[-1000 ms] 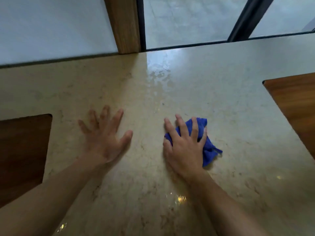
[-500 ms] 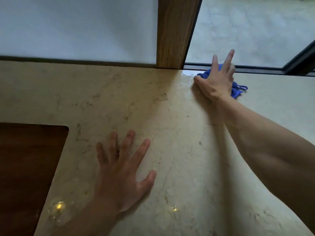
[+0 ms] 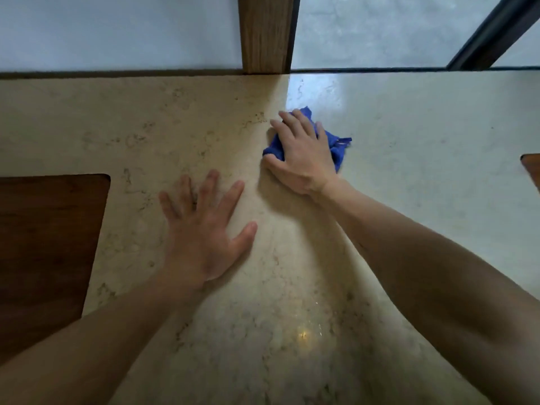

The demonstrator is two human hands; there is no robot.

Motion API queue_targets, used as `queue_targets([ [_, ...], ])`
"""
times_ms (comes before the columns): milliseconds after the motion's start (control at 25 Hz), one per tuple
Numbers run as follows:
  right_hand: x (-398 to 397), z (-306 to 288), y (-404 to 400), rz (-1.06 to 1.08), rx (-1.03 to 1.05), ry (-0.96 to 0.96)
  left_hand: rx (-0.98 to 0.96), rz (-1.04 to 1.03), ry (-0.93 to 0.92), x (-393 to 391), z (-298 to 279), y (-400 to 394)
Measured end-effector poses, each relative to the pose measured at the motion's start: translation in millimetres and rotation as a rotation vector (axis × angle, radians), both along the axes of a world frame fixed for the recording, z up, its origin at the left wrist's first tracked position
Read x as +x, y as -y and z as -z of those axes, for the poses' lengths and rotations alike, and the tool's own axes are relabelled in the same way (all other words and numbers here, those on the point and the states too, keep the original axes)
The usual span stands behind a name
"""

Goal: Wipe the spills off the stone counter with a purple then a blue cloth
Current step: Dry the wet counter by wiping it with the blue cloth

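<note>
On the table, right grip presses flat, fingers extended, on blue cloth; left grip rests flat, released.

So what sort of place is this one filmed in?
Probably an indoor window-side counter, home or café, I can't tell which. The polished beige stone counter runs up to a glass pane in a dark frame, beside a wooden post, and a wood panel fills a cutout in the stone.

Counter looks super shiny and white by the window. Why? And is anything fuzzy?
Head view: window light bounces off the stone counter as pale glare beyond the blue cloth. Head view: a small yellow glint lies nearer the camera. Head view: the fingertips of the left hand look slightly smeared.
</note>
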State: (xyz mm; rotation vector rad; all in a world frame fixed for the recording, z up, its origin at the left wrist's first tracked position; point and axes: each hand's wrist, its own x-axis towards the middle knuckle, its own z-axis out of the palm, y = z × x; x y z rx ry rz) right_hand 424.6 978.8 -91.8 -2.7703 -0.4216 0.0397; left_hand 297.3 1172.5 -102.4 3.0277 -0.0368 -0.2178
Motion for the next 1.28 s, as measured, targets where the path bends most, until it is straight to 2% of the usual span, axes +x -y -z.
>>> queue_targets([
  [240,-247,1,15,0.150,-0.016,0.039,-0.058,0.041,0.031,2,0,3],
  [400,-453,4,20,0.394,-0.120,0.053,-0.042,0.067,0.035,0,-1,-8],
  [480,-521,5,14,0.560,-0.181,0.006,-0.008,0.103,0.018,-3,-3,-3],
  [560,-553,4,1,0.692,-0.165,-0.034,0.016,0.099,0.010,-4,-3,-1],
  [720,-551,3,-24,0.833,-0.196,-0.018,0.019,0.102,0.037,-6,-2,1],
  [920,-512,9,-65,0.600,-0.240,0.030,-0.006,0.096,0.004,-12,-4,4],
  [1040,-426,15,-80,0.520,-0.203,-0.019,-0.045,0.106,0.022,-9,-10,0],
  [1160,-315,19,-81,0.446,-0.176,0.003,0.014,0.233,0.084,14,-27,-40],
  [1280,-188,10,-70,0.504,-0.100,0.028,0.073,0.128,0.055,45,-21,-104],
])
